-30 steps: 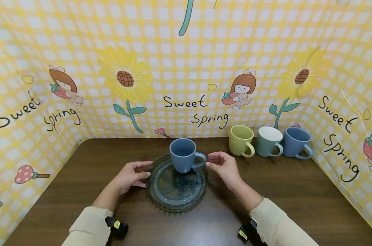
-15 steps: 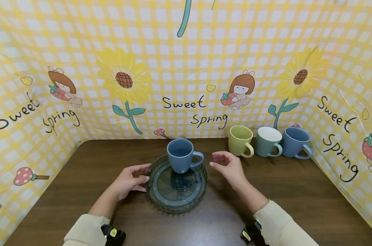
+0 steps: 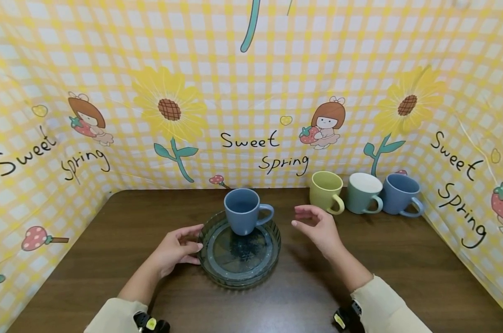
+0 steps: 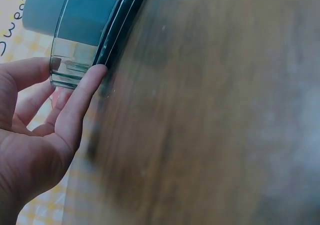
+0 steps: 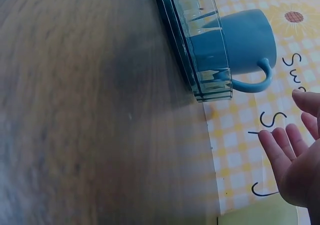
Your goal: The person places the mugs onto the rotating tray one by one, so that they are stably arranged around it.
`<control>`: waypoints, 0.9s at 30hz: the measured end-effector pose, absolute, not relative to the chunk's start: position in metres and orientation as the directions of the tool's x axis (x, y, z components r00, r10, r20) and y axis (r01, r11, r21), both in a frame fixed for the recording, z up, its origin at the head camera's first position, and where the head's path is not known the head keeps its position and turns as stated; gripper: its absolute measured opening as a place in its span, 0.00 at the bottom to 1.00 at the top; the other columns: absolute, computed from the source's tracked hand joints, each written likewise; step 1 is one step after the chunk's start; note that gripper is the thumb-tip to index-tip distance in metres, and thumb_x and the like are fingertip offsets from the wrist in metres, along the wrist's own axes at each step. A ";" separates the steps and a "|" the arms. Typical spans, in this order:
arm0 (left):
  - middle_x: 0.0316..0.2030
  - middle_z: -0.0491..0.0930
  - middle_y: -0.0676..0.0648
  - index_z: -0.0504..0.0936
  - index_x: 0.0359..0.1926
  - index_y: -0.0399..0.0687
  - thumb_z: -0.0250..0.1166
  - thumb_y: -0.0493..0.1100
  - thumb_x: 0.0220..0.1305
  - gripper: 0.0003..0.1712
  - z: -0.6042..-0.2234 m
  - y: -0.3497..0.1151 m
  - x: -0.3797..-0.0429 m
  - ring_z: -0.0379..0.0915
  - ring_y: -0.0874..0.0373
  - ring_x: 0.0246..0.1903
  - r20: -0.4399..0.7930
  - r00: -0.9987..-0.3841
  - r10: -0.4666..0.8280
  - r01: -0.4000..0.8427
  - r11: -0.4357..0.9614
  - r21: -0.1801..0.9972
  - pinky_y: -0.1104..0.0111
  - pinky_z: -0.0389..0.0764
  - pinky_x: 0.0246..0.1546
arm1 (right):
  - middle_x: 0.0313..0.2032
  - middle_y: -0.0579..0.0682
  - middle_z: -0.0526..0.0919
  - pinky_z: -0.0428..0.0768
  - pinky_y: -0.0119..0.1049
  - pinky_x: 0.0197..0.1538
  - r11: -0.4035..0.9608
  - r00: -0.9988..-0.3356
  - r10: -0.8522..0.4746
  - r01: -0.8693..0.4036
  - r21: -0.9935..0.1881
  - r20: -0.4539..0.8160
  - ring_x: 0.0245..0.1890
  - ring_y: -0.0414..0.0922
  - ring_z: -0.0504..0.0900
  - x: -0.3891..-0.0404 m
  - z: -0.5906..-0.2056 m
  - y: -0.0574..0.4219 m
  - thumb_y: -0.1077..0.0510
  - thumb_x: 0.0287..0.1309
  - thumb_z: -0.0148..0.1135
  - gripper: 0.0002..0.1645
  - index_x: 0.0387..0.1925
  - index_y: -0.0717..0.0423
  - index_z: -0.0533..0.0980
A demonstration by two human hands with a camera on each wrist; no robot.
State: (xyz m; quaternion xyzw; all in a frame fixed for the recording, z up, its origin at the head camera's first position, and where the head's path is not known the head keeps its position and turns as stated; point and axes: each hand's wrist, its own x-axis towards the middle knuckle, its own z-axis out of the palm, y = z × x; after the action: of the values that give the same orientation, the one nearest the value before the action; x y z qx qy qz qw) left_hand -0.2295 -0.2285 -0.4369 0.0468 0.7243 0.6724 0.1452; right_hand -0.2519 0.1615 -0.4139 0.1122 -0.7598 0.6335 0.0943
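Note:
A round, dark-tinted glass dish [image 3: 243,270] with a ridged, see-through wall rests on the table. Inside it, towards the back, a blue mug [image 3: 241,215] stands upright, its handle pointing right. My left hand [image 3: 174,249] is at the dish's left side. In the left wrist view, its fingertips [image 4: 99,74] touch the dish wall [image 4: 70,60] near rim and base, the fingers mostly straight. My right hand [image 3: 320,231] hovers right of the dish, apart from it and from the mug handle [image 5: 255,85], fingers loosely bent and holding nothing.
At the back right stand a yellow-green mug [image 3: 324,192], a green mug [image 3: 361,196] with a white interior, and another blue mug [image 3: 401,194], handles to the right. A yellow checked cloth [image 3: 251,92] surrounds the brown wooden table [image 3: 110,259] at the back and sides.
My right hand has drawn away to the right from beside the mug handle. The dish and mug have hardly moved, and my left hand stays at the dish's left side.

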 end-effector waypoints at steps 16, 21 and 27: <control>0.57 0.60 0.33 0.57 0.72 0.35 0.64 0.29 0.62 0.40 -0.439 -0.221 -0.220 0.76 0.52 0.42 -0.129 -0.962 0.239 -0.130 0.012 0.991 0.51 0.85 0.38 | 0.50 0.59 0.82 0.79 0.32 0.50 0.178 -0.946 -0.012 -0.321 -0.930 0.324 0.49 0.53 0.81 -0.248 -0.414 0.187 0.66 0.53 0.72 0.23 0.52 0.64 0.78; 0.56 0.59 0.34 0.57 0.73 0.36 0.65 0.29 0.61 0.41 -0.440 -0.220 -0.217 0.74 0.52 0.42 -0.136 -0.964 0.230 -0.139 0.002 0.990 0.50 0.85 0.39 | 0.51 0.60 0.82 0.77 0.33 0.54 0.181 -0.946 0.012 -0.317 -0.931 0.325 0.50 0.53 0.81 -0.248 -0.412 0.195 0.65 0.54 0.71 0.23 0.52 0.65 0.78; 0.55 0.58 0.35 0.58 0.72 0.36 0.65 0.28 0.59 0.42 -0.441 -0.219 -0.213 0.72 0.52 0.40 -0.143 -0.965 0.220 -0.147 -0.003 0.989 0.49 0.84 0.39 | 0.51 0.58 0.82 0.77 0.30 0.53 0.191 -0.943 0.027 -0.321 -0.928 0.332 0.51 0.53 0.80 -0.247 -0.413 0.203 0.65 0.55 0.71 0.24 0.54 0.66 0.77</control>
State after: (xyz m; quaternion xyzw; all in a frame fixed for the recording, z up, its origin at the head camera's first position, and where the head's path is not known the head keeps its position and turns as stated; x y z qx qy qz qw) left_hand -0.2133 -0.2189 -0.4415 0.0260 0.6939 0.7078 0.1296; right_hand -0.2467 0.2031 -0.4133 0.0969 -0.7591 0.6287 0.1384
